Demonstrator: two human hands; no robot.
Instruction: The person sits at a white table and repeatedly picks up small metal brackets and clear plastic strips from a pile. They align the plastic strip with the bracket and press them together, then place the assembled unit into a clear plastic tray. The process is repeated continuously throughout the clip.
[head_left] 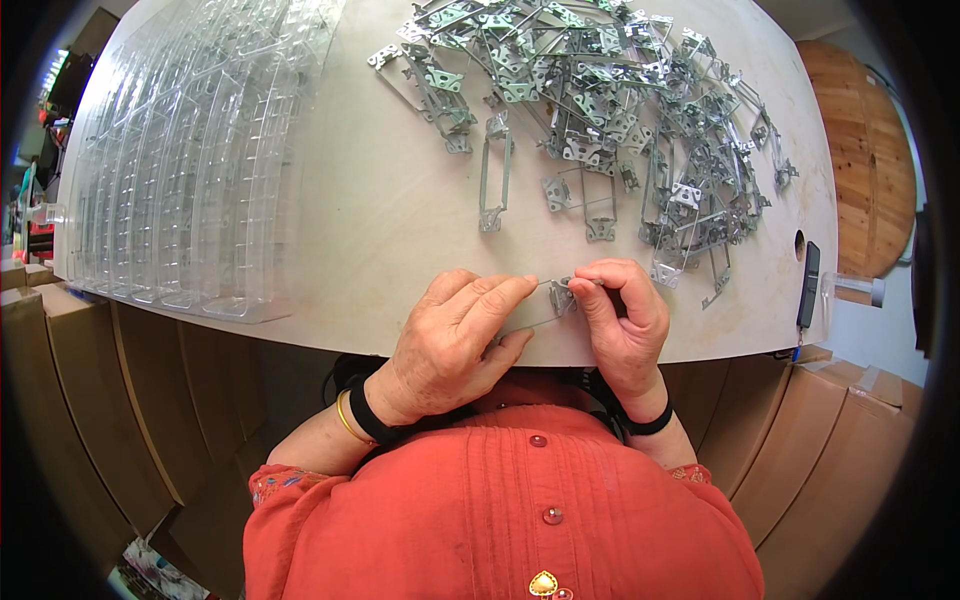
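Near the table's front edge I hold a small metal bracket frame with thin rods between both hands. My left hand is closed round its left part, fingers pointing right, so most of that end is hidden. At the other end my right hand pinches with thumb and forefinger; a small grey piece shows at the fingertips, too small to name. A single bracket frame of like make lies just beyond my hands. Behind it and to the right spreads a tangled heap of such metal frames.
Clear plastic trays with many slots are stacked on the table's left. A black tool-like bar lies at the right edge, by a hole in the tabletop. Cardboard boxes stand below on both sides. A round wooden top is beyond, right.
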